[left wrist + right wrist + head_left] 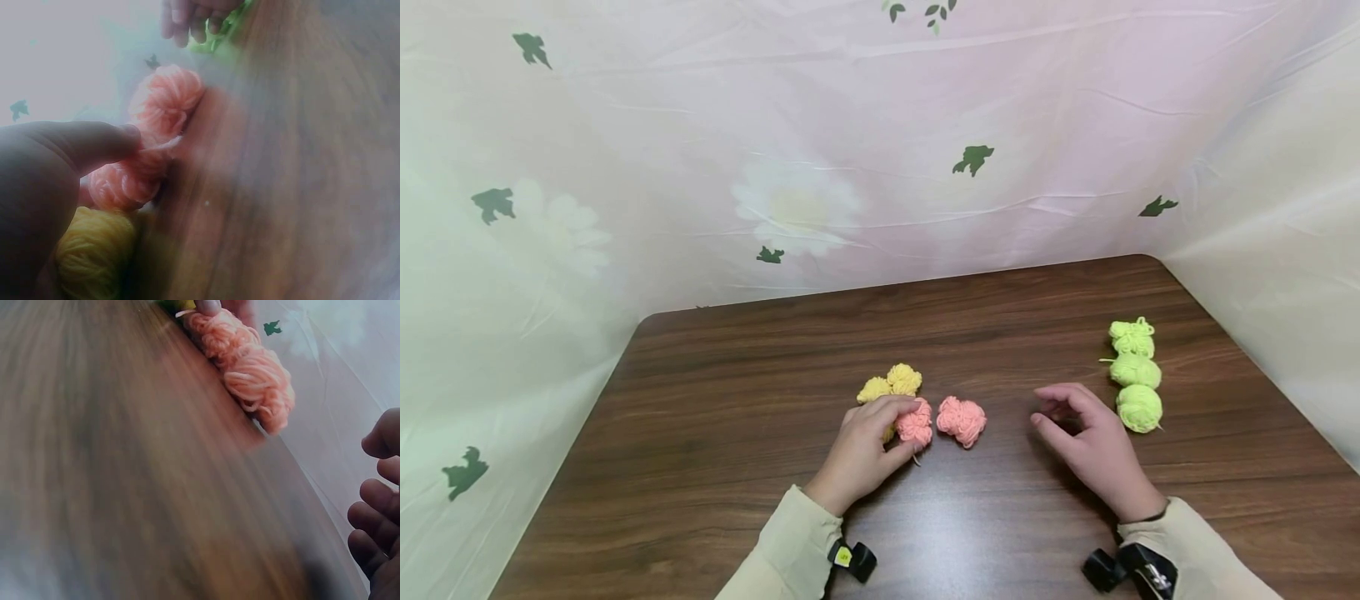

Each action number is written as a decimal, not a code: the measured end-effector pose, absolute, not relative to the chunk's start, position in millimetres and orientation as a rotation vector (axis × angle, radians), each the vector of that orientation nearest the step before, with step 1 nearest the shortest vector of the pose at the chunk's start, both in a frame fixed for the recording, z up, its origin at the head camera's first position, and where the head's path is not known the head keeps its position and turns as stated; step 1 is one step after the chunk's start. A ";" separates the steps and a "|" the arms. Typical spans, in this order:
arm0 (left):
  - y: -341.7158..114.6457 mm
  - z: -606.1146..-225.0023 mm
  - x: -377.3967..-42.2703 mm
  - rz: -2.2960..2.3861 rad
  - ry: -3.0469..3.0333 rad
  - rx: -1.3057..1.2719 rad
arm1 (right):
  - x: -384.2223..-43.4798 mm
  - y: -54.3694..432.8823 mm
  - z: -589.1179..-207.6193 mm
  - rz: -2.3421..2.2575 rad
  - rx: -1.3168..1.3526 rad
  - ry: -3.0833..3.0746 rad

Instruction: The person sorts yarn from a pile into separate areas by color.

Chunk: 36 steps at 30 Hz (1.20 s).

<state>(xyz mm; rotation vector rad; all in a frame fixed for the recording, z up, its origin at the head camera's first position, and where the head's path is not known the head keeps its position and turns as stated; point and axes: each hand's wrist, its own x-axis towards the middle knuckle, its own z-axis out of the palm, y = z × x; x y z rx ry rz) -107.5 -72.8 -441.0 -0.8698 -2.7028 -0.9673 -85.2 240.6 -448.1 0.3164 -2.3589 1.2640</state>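
My left hand (pixel 865 450) holds a small pink yarn ball (pixel 916 423) between thumb and fingers on the table. Just right of it lies a second pink yarn ball (pixel 962 421), which no hand touches. Yellow yarn balls (pixel 905 380) sit behind and beside the left hand, one partly hidden by it; in the left wrist view a yellow ball (pixel 97 250) shows close under the palm. Over the table to the right, my right hand (pixel 1093 446) hangs with loosely bent fingers and holds nothing. Its fingers (pixel 365 512) show at the edge of the right wrist view.
Several light green yarn balls (pixel 1139 408) form a row near the right side of the dark wooden table (pixel 737 467). A pale curtain (pixel 880 108) with flower and bird prints rises behind the table and along both sides.
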 end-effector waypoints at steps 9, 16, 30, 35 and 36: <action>-72.3 -440.9 -108.6 -0.993 -2.717 -0.864 | -89.0 231.4 -448.1 1.257 0.364 -2.367; -72.3 -441.0 -108.3 -0.990 -2.716 -0.861 | -91.9 224.0 -448.4 1.270 0.407 -2.369; -72.0 -441.4 -108.6 -0.971 -2.691 -0.872 | -98.7 210.0 -452.7 1.282 0.485 -2.399; -71.9 -440.4 -108.3 -0.975 -2.710 -0.866 | -101.3 204.8 -454.5 1.294 0.506 -2.402; -71.9 -440.2 -108.1 -0.976 -2.715 -0.863 | -101.7 203.8 -454.6 1.295 0.511 -2.402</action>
